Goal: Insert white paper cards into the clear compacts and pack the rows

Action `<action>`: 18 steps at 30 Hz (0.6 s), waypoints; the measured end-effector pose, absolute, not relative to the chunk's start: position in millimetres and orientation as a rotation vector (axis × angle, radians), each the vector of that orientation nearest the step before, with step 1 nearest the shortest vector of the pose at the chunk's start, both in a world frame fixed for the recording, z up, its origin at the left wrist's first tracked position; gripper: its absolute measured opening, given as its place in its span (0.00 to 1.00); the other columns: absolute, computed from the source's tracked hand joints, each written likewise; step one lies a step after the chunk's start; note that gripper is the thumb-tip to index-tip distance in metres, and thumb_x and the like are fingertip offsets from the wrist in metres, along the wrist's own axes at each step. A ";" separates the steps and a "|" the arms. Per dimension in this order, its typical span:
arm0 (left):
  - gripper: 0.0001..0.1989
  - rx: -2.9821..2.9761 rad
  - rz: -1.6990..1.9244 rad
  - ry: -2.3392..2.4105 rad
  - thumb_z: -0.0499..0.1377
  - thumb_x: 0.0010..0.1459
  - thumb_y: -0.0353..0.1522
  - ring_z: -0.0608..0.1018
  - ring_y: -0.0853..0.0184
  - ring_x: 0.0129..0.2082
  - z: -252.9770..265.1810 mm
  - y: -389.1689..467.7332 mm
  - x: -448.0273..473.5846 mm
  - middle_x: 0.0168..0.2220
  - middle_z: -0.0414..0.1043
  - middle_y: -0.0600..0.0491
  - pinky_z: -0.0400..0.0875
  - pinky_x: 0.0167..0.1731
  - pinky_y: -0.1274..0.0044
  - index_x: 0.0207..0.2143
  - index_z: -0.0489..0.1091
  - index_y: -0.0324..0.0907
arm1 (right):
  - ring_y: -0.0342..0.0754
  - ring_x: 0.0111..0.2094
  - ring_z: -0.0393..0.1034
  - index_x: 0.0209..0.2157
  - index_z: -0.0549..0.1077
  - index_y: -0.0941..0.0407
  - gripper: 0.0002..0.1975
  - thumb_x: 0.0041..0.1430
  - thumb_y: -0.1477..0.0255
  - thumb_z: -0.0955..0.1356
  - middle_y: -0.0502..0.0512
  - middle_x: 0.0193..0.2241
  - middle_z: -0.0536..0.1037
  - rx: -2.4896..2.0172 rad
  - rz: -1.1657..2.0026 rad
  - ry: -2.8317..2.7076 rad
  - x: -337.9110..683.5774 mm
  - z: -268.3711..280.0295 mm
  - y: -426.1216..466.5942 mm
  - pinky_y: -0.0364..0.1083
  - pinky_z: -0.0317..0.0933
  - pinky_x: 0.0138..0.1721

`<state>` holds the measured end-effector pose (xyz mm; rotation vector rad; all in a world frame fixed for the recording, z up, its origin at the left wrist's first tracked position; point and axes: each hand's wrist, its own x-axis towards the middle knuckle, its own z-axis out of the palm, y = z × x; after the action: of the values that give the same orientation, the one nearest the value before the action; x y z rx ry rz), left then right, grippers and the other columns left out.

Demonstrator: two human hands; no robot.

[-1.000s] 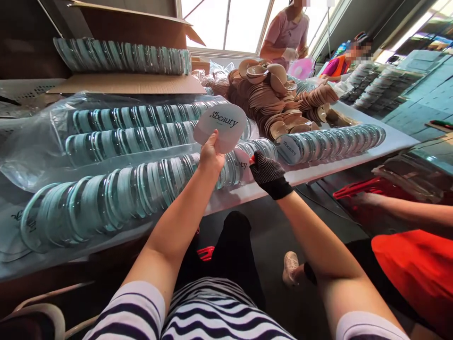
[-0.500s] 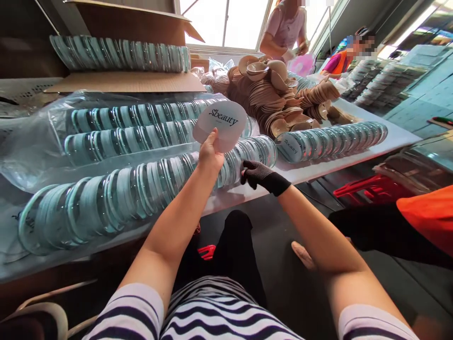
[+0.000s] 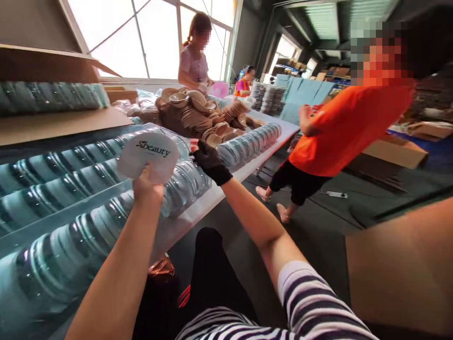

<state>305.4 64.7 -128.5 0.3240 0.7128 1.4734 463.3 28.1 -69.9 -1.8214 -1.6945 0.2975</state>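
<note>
My left hand grips several pale, rounded paper cards printed "Sbeauty", held up above the table. My right hand wears a dark fingerless-tipped glove and hovers over the near row's far end. Its fingers are bent and a little apart, with nothing visible between them. Beneath both hands runs a long row of clear round glassware, standing on edge with white sheets between pieces. Two similar rows lie behind it. Beyond my right hand, a shorter row of glassware follows the table edge.
Brown bowl-like pieces are heaped at the back of the white table. An open carton with more glassware stands at back left. A person in orange is on the right; another person stands behind the heap.
My view has swung right and up, bringing the person in orange into sight. The cards stay in my left hand. My right hand has risen from beside the row to above its end.
</note>
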 end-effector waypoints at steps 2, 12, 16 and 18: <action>0.14 0.434 1.518 0.696 0.63 0.56 0.27 0.75 0.67 0.58 -132.8 62.9 307.2 0.57 0.74 0.59 0.70 0.59 0.67 0.43 0.74 0.51 | 0.46 0.57 0.68 0.56 0.71 0.58 0.19 0.70 0.65 0.60 0.60 0.55 0.75 -1.807 0.135 -1.652 454.7 -66.0 33.2 0.46 0.61 0.59; 0.13 0.419 1.590 0.701 0.67 0.50 0.27 0.80 0.60 0.50 -112.2 16.6 281.3 0.47 0.80 0.51 0.75 0.52 0.68 0.40 0.77 0.45 | 0.54 0.66 0.57 0.64 0.62 0.59 0.29 0.64 0.66 0.63 0.65 0.64 0.64 -1.616 -0.147 -1.729 408.3 -82.5 -0.1 0.57 0.55 0.65; 0.13 0.332 1.608 0.765 0.69 0.47 0.28 0.80 0.57 0.51 -116.9 14.8 279.9 0.40 0.82 0.50 0.76 0.51 0.67 0.38 0.77 0.41 | 0.55 0.62 0.61 0.61 0.66 0.56 0.25 0.63 0.65 0.63 0.64 0.63 0.66 -1.440 -0.235 -1.779 394.7 -91.4 -5.4 0.58 0.59 0.62; 0.13 0.324 1.598 0.748 0.70 0.47 0.29 0.80 0.58 0.51 -120.2 11.9 280.7 0.39 0.82 0.50 0.75 0.52 0.67 0.38 0.78 0.41 | 0.56 0.55 0.68 0.56 0.70 0.55 0.22 0.62 0.64 0.62 0.64 0.56 0.73 -1.418 -0.215 -1.775 387.4 -96.8 -5.1 0.57 0.65 0.56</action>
<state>280.7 11.9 -120.2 0.3243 0.7481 1.5979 387.4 -5.1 -96.8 -1.4177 -1.7747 -0.2150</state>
